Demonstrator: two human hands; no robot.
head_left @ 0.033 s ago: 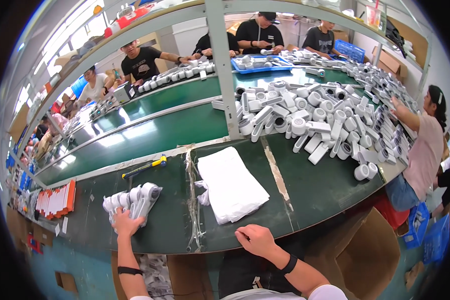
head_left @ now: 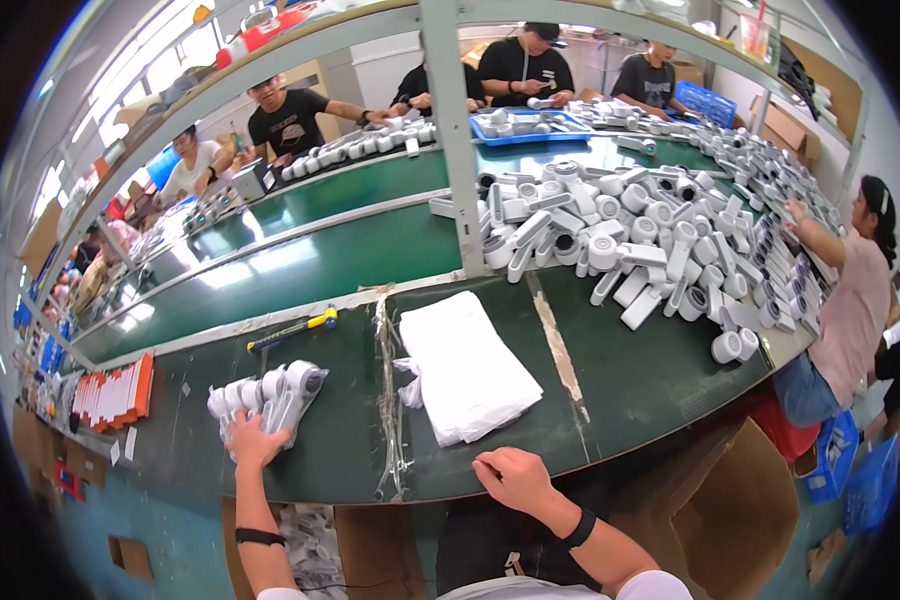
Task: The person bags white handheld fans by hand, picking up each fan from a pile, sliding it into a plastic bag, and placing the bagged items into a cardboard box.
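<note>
Left hand (head_left: pixel 253 440) spreads its fingers over a cluster of glossy white plastic cylinder parts (head_left: pixel 267 395), about six, at eight o'clock on the green belt (head_left: pixel 650 385). Right hand (head_left: pixel 513 478) rests loosely curled, empty, below one soft white bag stack (head_left: pixel 467 368). Nothing has shifted.

No visible change, hands and parts unmoved

A small cluster of white plastic parts (head_left: pixel 267 397) with round, cylindrical ends lies side by side on the dark green table at lower left of the frame. The left hand (head_left: pixel 253 441) rests on its near edge.
</note>
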